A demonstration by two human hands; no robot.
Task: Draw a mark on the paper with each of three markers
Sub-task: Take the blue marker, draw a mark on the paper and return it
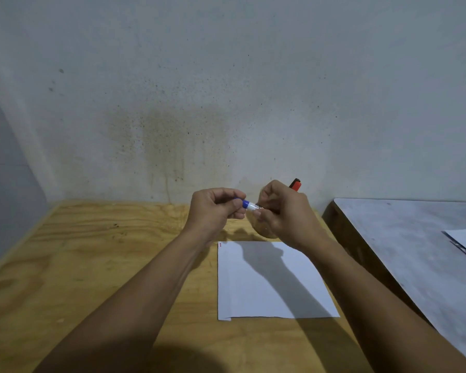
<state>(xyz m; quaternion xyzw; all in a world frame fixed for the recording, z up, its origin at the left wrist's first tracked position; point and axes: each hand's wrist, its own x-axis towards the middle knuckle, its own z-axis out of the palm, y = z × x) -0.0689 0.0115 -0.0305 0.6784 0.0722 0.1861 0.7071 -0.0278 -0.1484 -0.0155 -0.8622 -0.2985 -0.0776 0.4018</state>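
Above the far edge of the paper, I hold a blue marker between both hands.

My left hand is curled around the blue end of the marker, and my right hand is closed on its white barrel, so the two hands nearly touch. The same right hand also grips a red marker, whose end pokes up behind my knuckles. The white sheet lies flat on the wooden desk under my forearms, with a small red mark at its far left corner. A grey surface stands beside the desk to my right.
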